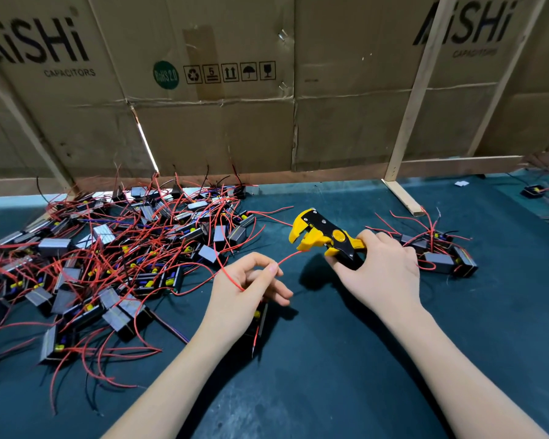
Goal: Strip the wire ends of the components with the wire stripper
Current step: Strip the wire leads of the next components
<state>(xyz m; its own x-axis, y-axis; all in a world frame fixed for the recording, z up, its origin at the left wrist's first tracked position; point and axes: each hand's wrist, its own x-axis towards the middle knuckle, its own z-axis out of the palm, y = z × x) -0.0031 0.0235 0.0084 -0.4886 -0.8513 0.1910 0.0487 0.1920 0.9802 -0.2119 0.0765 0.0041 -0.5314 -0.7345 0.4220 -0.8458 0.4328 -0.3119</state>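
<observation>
Two bare forearms come in from the lower edge and reach forward over the dark green table (346, 359). The left hand (244, 289) is turned with its back toward the camera; its thumb and forefinger are pressed together on a red wire (287, 258), and the other fingers are loosely curled below. Under this hand a black component (258, 321) is partly hidden, so it is not clear if the hand holds it or if it only lies on the table. From the pinch the red wire goes up and to the right, and its end reaches the lower jaw of the wire stripper (325, 237). The right hand (384, 270) is closed around the handles of this yellow and black tool, with the wrist a little bent and the head of the tool pointing to the left; the jaws stand apart. To the left of the hands lies a large pile of components (108, 258) with tangled red wires. Just behind the right hand there is a small group of components (444, 255). Farther away, flattened cardboard boxes (219, 90) with wooden strips (415, 87) stand like a wall at the back of the table.
</observation>
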